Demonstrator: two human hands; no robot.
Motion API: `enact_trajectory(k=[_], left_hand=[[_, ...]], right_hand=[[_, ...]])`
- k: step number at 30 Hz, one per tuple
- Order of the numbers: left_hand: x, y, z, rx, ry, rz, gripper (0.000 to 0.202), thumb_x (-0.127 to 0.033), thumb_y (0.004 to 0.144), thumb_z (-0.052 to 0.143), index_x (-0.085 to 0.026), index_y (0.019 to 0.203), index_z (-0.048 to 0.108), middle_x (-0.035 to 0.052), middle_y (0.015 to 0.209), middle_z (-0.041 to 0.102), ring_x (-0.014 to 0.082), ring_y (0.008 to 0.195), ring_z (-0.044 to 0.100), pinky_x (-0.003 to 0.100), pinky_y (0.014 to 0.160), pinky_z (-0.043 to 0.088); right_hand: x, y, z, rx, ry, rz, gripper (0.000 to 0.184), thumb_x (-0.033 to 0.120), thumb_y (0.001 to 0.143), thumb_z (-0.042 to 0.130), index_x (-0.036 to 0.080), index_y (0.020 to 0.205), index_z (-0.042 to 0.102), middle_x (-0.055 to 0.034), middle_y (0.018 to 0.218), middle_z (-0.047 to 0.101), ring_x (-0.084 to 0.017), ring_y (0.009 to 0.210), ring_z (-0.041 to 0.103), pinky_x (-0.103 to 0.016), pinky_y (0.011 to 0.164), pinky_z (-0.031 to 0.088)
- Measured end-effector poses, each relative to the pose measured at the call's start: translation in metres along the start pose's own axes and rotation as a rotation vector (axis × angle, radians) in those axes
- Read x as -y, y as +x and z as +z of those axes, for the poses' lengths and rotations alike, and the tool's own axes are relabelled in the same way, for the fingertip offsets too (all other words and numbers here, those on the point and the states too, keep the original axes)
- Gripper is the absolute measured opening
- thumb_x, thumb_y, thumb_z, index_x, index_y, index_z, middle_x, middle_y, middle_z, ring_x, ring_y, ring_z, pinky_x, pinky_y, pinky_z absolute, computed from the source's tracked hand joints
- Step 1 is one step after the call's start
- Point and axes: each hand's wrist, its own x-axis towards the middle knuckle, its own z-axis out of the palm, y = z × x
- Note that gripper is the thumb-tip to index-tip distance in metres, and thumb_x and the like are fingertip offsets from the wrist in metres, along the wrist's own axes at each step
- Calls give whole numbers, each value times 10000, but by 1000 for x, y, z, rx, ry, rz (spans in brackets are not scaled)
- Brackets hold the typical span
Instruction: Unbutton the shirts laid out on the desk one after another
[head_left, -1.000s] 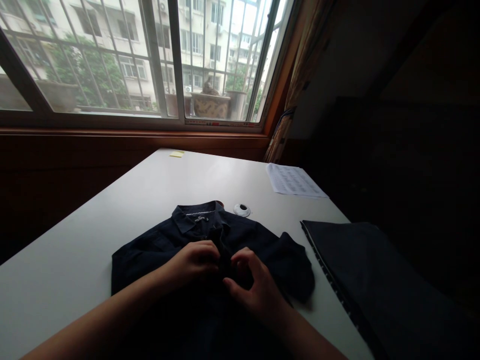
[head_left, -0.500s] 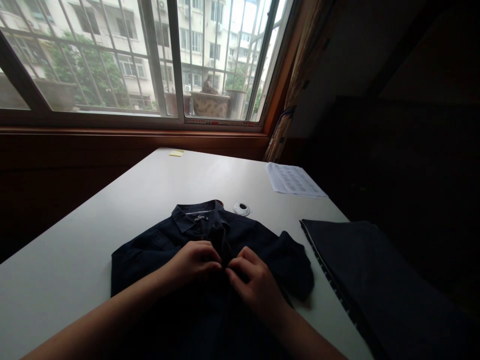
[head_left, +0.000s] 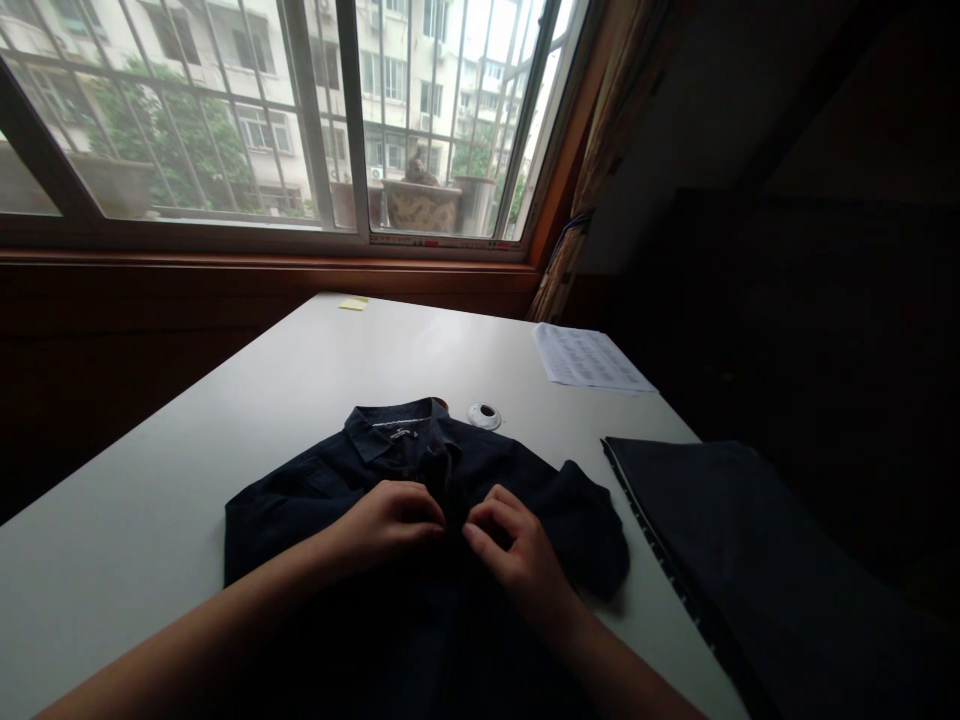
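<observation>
A dark navy collared shirt point(head_left: 300, 510) lies front up on the white table, its collar pointing toward the window. Over the upper chest, my left hand point(head_left: 401, 512) pinches the cloth beside the front opening. My right hand point(head_left: 510, 535) is closed in a pinch on the other edge of the opening, a small gap from the left fingertips. Both hands touch the shirt. Any button between the fingers is too dark to make out. The shirt's lower part fades into shadow under my forearms.
The white table point(head_left: 172, 490) reaches toward a barred window. A round white cable-hole cover point(head_left: 484, 416) sits just beyond the shirt. Printed sheets point(head_left: 592, 357) lie at the far right edge, a yellow note point(head_left: 354, 304) at the far corner. Dark folded cloth point(head_left: 720, 520) rests on the right.
My right hand has moved slightly right, so the gap between the two hands' fingertips is wider. My left hand stays in nearly the same place on the shirt.
</observation>
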Motion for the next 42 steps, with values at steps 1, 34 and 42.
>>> enact_trajectory(k=[1, 34, 42], left_hand=[[1, 0, 0, 9, -3, 10, 182, -325, 874, 689, -160, 913, 755, 47, 877, 712, 181, 827, 649, 256, 767, 488], [2, -2, 1, -35, -49, -26, 166, -290, 869, 692, -150, 942, 744, 41, 890, 681, 170, 824, 632, 238, 721, 481], [1, -1, 0, -42, -31, -11, 142, -276, 870, 690, -156, 929, 738, 39, 901, 683, 177, 858, 636, 244, 755, 483]], right_hand=[[-1, 1, 0, -13, 5, 9, 127, 241, 872, 606, 200, 754, 626, 1, 803, 518, -151, 742, 537, -275, 679, 413], [-7, 1, 9, -43, -318, 26, 72, 243, 874, 614, 196, 821, 624, 10, 747, 517, -153, 674, 523, -283, 631, 367], [-9, 3, 7, -61, -245, 71, 160, 227, 877, 619, 197, 723, 648, 12, 703, 533, -148, 649, 534, -277, 603, 359]])
